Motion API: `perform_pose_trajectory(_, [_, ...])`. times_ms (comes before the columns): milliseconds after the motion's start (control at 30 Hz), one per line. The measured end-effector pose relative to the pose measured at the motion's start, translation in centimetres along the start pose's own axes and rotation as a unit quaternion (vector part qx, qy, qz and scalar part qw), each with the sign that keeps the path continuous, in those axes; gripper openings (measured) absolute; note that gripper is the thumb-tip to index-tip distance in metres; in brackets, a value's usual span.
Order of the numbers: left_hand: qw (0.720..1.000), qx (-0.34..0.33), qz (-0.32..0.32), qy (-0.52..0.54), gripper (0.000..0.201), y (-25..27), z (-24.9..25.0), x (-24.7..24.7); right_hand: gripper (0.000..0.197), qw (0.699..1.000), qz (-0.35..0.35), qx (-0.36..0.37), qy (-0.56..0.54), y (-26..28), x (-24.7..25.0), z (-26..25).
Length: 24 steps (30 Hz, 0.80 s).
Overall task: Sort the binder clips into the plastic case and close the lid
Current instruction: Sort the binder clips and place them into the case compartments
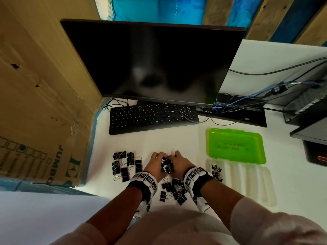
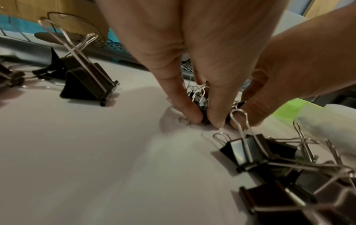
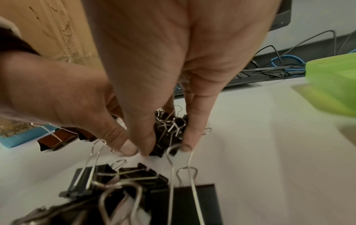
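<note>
Both hands meet in the middle of the white desk around a small cluster of little black binder clips (image 1: 166, 166). My left hand (image 1: 156, 160) pinches the cluster from the left, fingertips (image 2: 194, 117) down on the desk. My right hand (image 1: 177, 160) grips it from the right, fingers (image 3: 189, 137) curled round the clips (image 3: 169, 134). The green plastic case (image 1: 235, 145) lies open at the right, its clear ribbed lid (image 1: 251, 183) flat toward me. Large clips (image 1: 126, 165) lie to the left, and a pile of medium clips (image 1: 174, 191) sits between my wrists.
A few tiny clips (image 1: 216, 172) lie at the clear lid's left edge. A black keyboard (image 1: 154, 117) and monitor (image 1: 152, 62) stand behind. A cardboard box (image 1: 40, 103) walls the left side. Cables and computer gear (image 1: 300, 106) fill the back right.
</note>
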<state>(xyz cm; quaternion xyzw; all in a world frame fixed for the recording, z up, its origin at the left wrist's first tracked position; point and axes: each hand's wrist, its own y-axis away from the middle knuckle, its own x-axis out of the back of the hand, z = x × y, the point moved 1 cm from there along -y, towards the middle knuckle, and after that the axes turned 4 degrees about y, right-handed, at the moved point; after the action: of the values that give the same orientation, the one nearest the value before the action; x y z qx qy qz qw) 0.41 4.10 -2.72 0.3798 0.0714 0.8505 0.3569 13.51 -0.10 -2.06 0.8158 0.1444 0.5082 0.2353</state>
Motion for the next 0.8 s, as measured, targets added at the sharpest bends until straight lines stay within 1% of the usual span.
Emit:
perform_pose_trajectory(33, [1.000,0.003,-0.003,-0.006,0.070,0.0,0.1,0.0,0.057,1.000,0.002,0.001,-0.002,0.0,0.1,0.1])
perform_pose_trajectory(100, [0.999,0.005,-0.023,-0.023,0.085,0.0,0.0,0.0,0.063,1.000,0.006,0.007,-0.006,0.1,0.2,0.2])
perform_pose_trajectory(133, [0.999,0.004,-0.032,-0.038,0.089,0.0,-0.2,0.0,0.066,1.000,0.006,0.008,-0.009,0.2,0.3,0.3])
perform_pose_trajectory(167, [0.998,0.002,-0.033,-0.054,0.086,0.0,-0.3,-0.1,0.067,1.000,0.007,0.008,-0.008,0.3,0.3,0.3])
perform_pose_trajectory(233, [0.997,0.001,-0.018,-0.081,0.065,-0.2,-0.5,-0.2,0.060,1.000,0.017,0.005,-0.002,0.4,0.5,0.2])
perform_pose_trajectory(300, [0.997,0.005,0.003,-0.083,0.040,-0.5,-0.4,-0.1,0.051,1.000,0.025,-0.001,-0.001,0.6,0.5,0.3])
perform_pose_trajectory(333, [0.997,0.007,0.010,-0.076,0.030,-0.7,-0.5,-0.1,0.050,1.000,0.023,-0.005,-0.001,0.7,0.5,0.4])
perform_pose_trajectory(367, [0.998,0.008,0.012,-0.067,0.025,-0.8,-0.6,0.0,0.049,1.000,0.020,-0.011,-0.003,0.8,0.6,0.6])
perform_pose_trajectory(433, [0.999,0.005,0.011,-0.049,0.021,-1.2,-1.0,0.0,0.050,0.999,0.024,-0.021,-0.014,1.1,0.9,1.1])
perform_pose_trajectory(567, [0.999,-0.012,0.026,-0.032,0.020,-1.8,-0.8,0.3,0.049,0.995,0.059,-0.037,-0.068,1.5,1.7,2.0])
perform_pose_trajectory(700, [0.999,-0.023,0.033,-0.029,0.041,-2.2,-0.4,0.7,0.047,0.987,0.095,-0.032,-0.122,2.5,2.9,3.1])
perform_pose_trajectory(800, [0.998,-0.037,0.045,-0.023,0.052,-2.4,-0.3,0.9,0.037,0.979,0.118,-0.043,-0.160,3.6,3.9,4.4])
